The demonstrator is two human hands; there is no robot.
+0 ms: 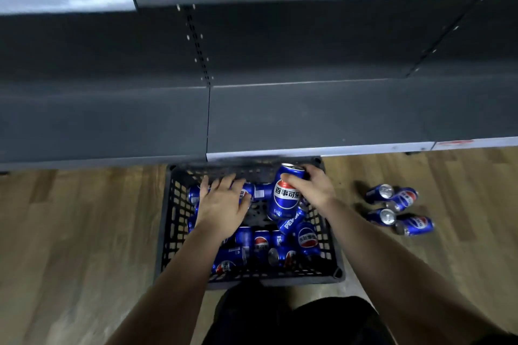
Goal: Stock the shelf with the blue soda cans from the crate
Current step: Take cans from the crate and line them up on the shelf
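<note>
Two hands: the left hand [221,204] and the right hand [311,187] are both reaching down into the crate [280,274], staying apart from each other
Left hand: its fingers and thumb are curling round a lying can [248,192] at the far side of the crate; motion blur is softening the fingertips
Right hand: it is gripping an upright can [286,196] near its top, thumb on the near face, fingers wrapping behind; the can is standing just beside the left hand's thumb
Loose cans [262,244]: more blue cans are lying jumbled in the crate, below both wrists and nearer the person than the hands
Crate: black and slotted, it is sitting on the wooden floor [70,232], its far edge reaching under the shelf lip
Shelf [308,117]: dark grey, it is stretching across just beyond both hands
Floor cans [406,199]: four blue cans are lying on the floor, well to the outside of the right hand
Dark trousers [308,322]: showing between the forearms, below the crate
</note>
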